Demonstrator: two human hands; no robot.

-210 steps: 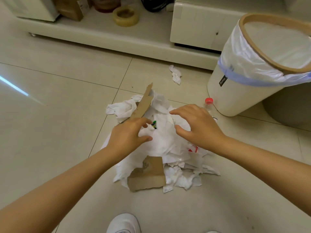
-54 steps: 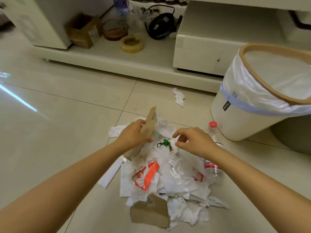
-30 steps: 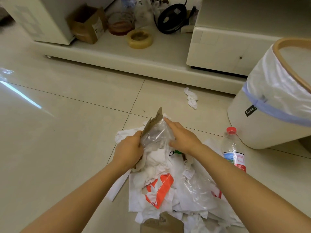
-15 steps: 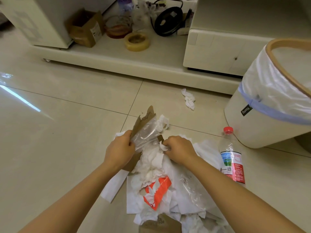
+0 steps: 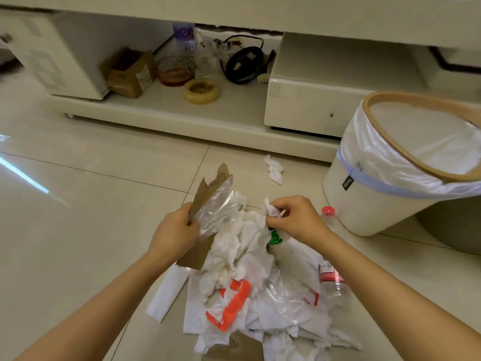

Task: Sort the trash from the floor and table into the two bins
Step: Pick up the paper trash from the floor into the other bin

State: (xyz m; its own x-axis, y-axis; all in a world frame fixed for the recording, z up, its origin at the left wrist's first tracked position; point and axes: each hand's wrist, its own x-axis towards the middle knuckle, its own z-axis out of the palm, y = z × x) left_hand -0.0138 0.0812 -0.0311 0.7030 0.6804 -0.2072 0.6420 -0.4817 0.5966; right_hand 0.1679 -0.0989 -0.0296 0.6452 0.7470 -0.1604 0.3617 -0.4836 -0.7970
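A heap of trash (image 5: 250,280) lies on the tiled floor: white tissues, clear plastic film, an orange-and-white wrapper (image 5: 231,303) and brown cardboard scraps. My left hand (image 5: 174,233) grips a torn cardboard piece (image 5: 208,188) together with a clear plastic bag (image 5: 217,209). My right hand (image 5: 296,217) pinches a crumpled white tissue (image 5: 270,211) just above the heap. A green cap (image 5: 275,238) shows beneath it. A plastic bottle with a red cap (image 5: 328,212) lies partly behind my right forearm. The white lined bin (image 5: 369,204) stands to the right.
A lone crumpled tissue (image 5: 273,168) lies on the floor beyond the heap. A low white cabinet shelf (image 5: 161,110) behind holds a cardboard box (image 5: 130,74), a tape roll (image 5: 201,91) and a black cable coil (image 5: 244,63). A second grey bin (image 5: 453,225) shows behind the white one.
My right hand has lifted off the heap with a tissue pinched in its fingers. My left hand still holds the cardboard and plastic bag. The view has tilted up slightly.
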